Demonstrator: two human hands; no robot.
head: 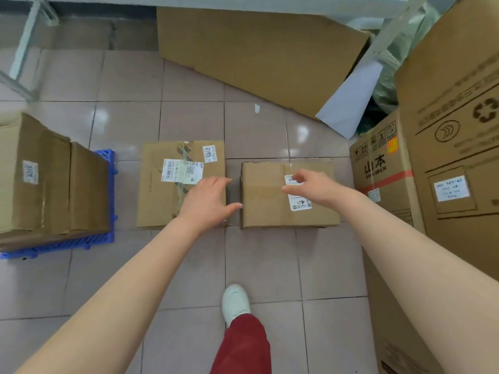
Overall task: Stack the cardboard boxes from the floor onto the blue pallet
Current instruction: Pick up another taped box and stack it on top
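Two cardboard boxes lie side by side on the tiled floor. The left box carries barcode labels and tape. The right box has a white label on top. My left hand hovers over the gap between them, fingers spread, thumb toward the right box's left edge. My right hand is above the right box's top near its label, fingers loosely curled and holding nothing. At the far left, the blue pallet bears a larger cardboard box.
Tall printed cartons stand along the right. A flattened cardboard sheet leans at the back beside a white sheet and a green bag. Metal rack legs stand at the back left. My white shoe is on the tiles below.
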